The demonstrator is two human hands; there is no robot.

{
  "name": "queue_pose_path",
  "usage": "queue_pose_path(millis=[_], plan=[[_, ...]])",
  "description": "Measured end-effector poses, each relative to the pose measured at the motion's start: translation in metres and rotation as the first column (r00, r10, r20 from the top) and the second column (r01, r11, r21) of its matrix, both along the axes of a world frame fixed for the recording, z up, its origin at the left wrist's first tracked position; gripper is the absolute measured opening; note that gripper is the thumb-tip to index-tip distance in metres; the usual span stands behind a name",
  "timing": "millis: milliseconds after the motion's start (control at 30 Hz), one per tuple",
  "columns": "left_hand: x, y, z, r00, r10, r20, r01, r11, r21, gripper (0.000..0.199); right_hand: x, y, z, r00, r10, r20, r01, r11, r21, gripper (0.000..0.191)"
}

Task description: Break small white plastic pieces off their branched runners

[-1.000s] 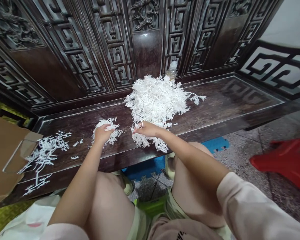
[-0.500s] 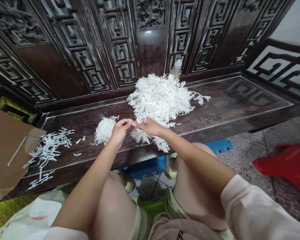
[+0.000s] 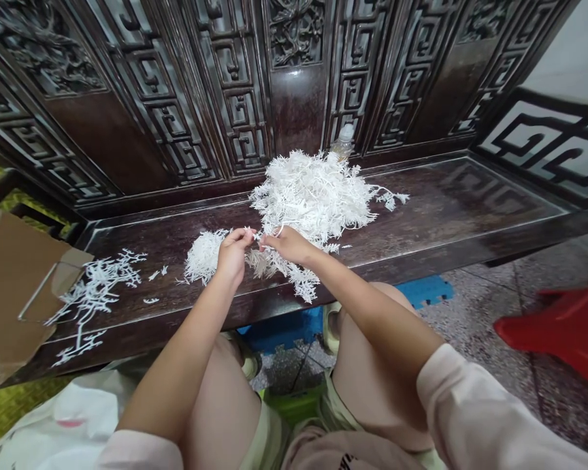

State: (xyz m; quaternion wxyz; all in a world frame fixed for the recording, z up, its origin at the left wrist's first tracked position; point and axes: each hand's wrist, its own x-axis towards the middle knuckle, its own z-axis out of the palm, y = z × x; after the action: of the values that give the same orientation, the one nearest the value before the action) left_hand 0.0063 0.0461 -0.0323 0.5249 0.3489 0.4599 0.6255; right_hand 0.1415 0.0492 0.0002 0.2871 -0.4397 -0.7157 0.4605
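My left hand is closed in a pinch at the left end of a white plastic sprig. Opposite it, my right hand pinches the stem of the same sprig, whose leafy part hangs below the fingers. Behind the right hand rises a large heap of white plastic sprigs. Left of my left hand lies a smaller pile of white leafy pieces. Farther left, bare branched white stems lie in a tangle. The fingertips partly hide where the sprig is gripped.
A dark wooden bench with a carved back carries everything. A clear bottle stands behind the heap. Torn cardboard lies at the left end, a white bag below it. A red stool is on the floor at right.
My hands have shifted slightly left, with the sprig still between them and more of its leafy part showing below. The view has tilted a little; the piles look the same.
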Motion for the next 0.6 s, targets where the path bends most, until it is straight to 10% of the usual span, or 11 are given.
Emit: queue_pose_path(millis=[433, 600], plan=[[-0.003, 0.005, 0.0, 0.996, 0.049, 0.072, -0.052, 0.998, 0.045, 0.01, -0.007, -0.007, 0.005, 0.993, 0.013, -0.118, -0.018, 0.999, -0.041, 0.025], [-0.085, 0.013, 0.006, 0.894, 0.444, 0.062, -0.436, 0.893, -0.114, 0.014, 0.024, -0.01, 0.011, 0.988, -0.091, -0.125, 0.071, 0.986, -0.151, 0.027]])
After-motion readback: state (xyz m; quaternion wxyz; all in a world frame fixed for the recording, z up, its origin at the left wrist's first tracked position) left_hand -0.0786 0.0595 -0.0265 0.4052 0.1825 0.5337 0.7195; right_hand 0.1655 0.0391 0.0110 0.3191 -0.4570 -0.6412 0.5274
